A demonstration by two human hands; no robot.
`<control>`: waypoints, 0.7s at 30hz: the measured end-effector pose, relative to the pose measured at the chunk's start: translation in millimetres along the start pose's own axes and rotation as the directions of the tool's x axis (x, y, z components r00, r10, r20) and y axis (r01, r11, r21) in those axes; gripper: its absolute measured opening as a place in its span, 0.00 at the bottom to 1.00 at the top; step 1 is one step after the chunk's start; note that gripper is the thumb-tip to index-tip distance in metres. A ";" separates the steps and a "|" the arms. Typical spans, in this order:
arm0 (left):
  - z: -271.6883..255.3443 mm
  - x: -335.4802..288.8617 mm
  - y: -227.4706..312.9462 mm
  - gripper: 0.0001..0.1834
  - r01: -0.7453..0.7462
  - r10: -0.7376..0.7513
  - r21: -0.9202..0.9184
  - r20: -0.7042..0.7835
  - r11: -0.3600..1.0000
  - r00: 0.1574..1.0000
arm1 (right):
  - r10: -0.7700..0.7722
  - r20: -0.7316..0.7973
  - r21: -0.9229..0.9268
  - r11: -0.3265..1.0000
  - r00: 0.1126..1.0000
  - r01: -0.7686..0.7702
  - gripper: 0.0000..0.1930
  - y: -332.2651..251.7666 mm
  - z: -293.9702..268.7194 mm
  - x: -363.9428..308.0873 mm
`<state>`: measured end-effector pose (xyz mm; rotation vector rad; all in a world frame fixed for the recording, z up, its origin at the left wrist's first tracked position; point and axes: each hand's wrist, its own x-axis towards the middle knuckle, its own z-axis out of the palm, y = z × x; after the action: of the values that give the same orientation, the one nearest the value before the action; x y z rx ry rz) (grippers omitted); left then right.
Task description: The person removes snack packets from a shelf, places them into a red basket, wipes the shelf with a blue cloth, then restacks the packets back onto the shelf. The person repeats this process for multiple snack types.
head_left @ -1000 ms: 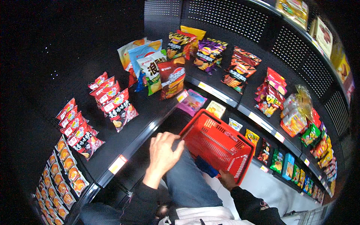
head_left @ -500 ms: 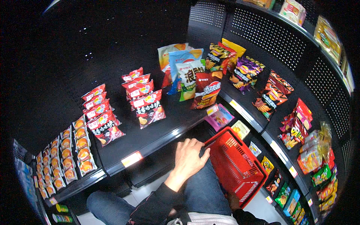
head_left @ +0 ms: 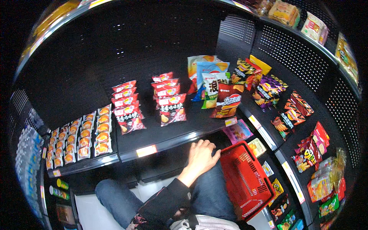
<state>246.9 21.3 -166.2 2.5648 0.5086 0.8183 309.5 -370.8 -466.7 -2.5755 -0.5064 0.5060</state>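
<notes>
Just left of the basket's rim: the left hand (head_left: 201,156), palm down, fingers loosely spread and a little bent, thumb apart and pointing at the basket; nothing shows in its grasp, and whether the thumb touches the rim I cannot tell.
Basket (head_left: 239,168): red, slotted and tilted, just beside the left hand, with a jeans leg (head_left: 212,188) along its left side.
Right hand: out of sight near the basket's lower end, so I cannot tell its grip.
Above the basket: a pink pack (head_left: 238,131) near the top rim and, higher up, a brown snack bag (head_left: 227,105).
Right of the basket: a pale box (head_left: 257,147) near its upper corner and a yellow bag (head_left: 276,189) close to its side.
Steadying: a firm grip on the basket and a more level rim would serve best, I judge.
Clearance: with packs so near the basket's rim, small, slow turns seem safest; the left fingers should go around the rim, clear of the shelf edge (head_left: 180,140) up and left of it.
</notes>
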 end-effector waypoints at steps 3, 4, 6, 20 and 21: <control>-0.4 -1.6 2.1 0.17 0.015 -0.015 0.060 0.010 0.998 1.000 | -0.018 0.013 -0.015 1.000 1.000 0.018 0.24 2.8 -0.1 5.4; -0.5 -2.1 2.9 0.18 0.015 -0.016 0.067 0.009 0.998 1.000 | -0.024 0.015 -0.020 1.000 1.000 0.024 0.24 2.8 0.5 7.4; -1.3 -3.3 3.6 0.18 0.024 -0.027 0.074 0.037 0.997 0.999 | -0.033 0.016 -0.024 0.999 0.999 0.033 0.24 5.2 1.5 10.1; -24.3 -24.5 -15.1 0.12 0.041 -0.049 -0.094 -0.090 0.995 0.995 | -0.228 0.080 0.048 0.973 0.970 0.225 0.22 55.5 47.4 46.0; -24.7 -23.9 -14.6 0.12 0.041 -0.048 -0.083 -0.077 0.996 0.996 | -0.250 0.053 -0.003 0.968 0.967 0.250 0.21 40.1 42.5 38.5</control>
<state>210.5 29.4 -165.7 2.4462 0.5430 0.9092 334.9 -371.8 -531.9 -2.4650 -0.8406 0.4827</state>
